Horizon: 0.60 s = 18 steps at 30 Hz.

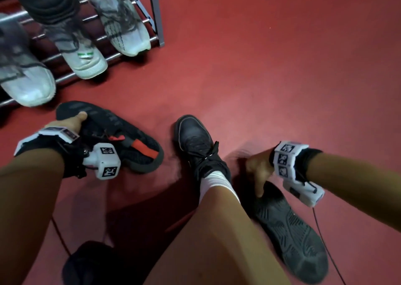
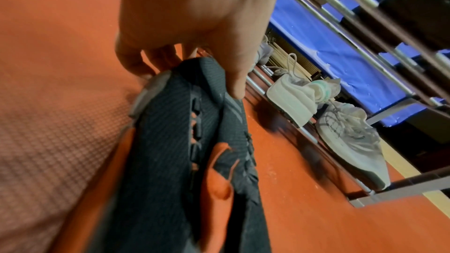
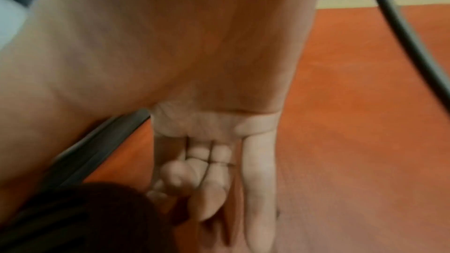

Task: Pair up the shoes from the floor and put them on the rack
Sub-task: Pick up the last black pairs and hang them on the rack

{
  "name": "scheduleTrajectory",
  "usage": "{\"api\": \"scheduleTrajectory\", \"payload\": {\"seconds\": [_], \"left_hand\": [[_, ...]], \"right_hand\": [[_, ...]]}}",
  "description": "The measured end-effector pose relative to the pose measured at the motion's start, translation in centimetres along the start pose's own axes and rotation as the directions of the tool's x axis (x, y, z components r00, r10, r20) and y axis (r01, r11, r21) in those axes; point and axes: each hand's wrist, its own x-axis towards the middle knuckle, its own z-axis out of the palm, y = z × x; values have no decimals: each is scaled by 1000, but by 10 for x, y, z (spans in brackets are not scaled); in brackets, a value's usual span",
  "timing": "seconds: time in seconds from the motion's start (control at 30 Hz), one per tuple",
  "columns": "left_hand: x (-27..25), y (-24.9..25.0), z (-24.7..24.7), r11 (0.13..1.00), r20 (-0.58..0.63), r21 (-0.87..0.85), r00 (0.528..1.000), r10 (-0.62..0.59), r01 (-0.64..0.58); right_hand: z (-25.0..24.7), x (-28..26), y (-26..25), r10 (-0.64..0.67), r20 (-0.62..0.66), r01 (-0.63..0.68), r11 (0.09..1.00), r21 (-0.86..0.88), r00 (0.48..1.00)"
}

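Note:
A black knit shoe with red patches [image 1: 130,141] lies on its side on the red floor. My left hand [image 1: 71,122] grips its heel end, thumb on the sole. In the left wrist view the fingers [image 2: 231,68] pinch the black sole's edge [image 2: 170,141]. A matching black shoe [image 1: 290,232] is sole up at the lower right, and my right hand [image 1: 258,176] holds one end, thumb on the tread. The right wrist view is blurred; curled fingers [image 3: 207,180] meet the dark shoe [image 3: 85,218]. The metal rack [image 1: 157,20] stands at the upper left.
The rack's lower rails carry white-grey sneakers [image 1: 123,24] [image 1: 82,55] [image 1: 23,76], with black shoes [image 1: 45,0] on the tier above. My own foot in a black laced shoe [image 1: 195,146] stands between the two hands. A thin cable [image 1: 325,248] trails by the right shoe.

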Motion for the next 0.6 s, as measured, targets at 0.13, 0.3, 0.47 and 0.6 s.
{"api": "scheduleTrajectory", "payload": {"seconds": [0.13,0.3,0.47,0.6], "left_hand": [[9,6,-3,979,6,-199,999,-39,39],[33,3,12,958,97,-286,995,27,2],[40,9,28,928,104,-372,993,48,-6],[-19,17,26,931,120,-364,991,66,-17]], "right_hand": [[-54,-24,36,133,-211,-60,944,323,968],[-116,-51,64,332,-674,227,767,600,660],[-90,-19,49,603,-600,76,669,739,527],[-44,17,18,619,-514,-116,698,706,595]]}}
